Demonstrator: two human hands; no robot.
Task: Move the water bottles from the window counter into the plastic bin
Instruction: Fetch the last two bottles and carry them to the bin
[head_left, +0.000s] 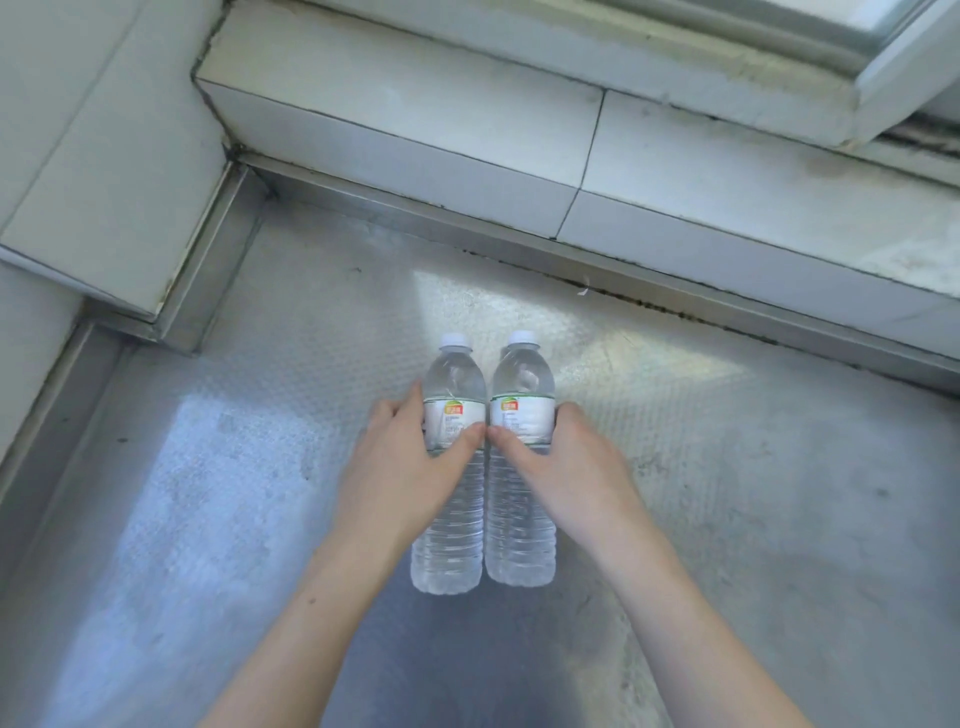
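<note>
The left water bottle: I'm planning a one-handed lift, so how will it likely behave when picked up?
The left water bottle looks full and capped, so probably heavy for its size. Its thin ribbed wall may give slightly under the left hand gripping at the label. Tall and narrow, it could tip if nudged, likely against the right water bottle touching it.

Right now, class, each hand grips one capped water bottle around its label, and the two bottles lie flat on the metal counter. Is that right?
Not quite. The head view shows the left bottle and right bottle standing upright, side by side, not lying flat on the metal counter. The rest holds: left hand and right hand each grip one capped bottle at its label.
</note>
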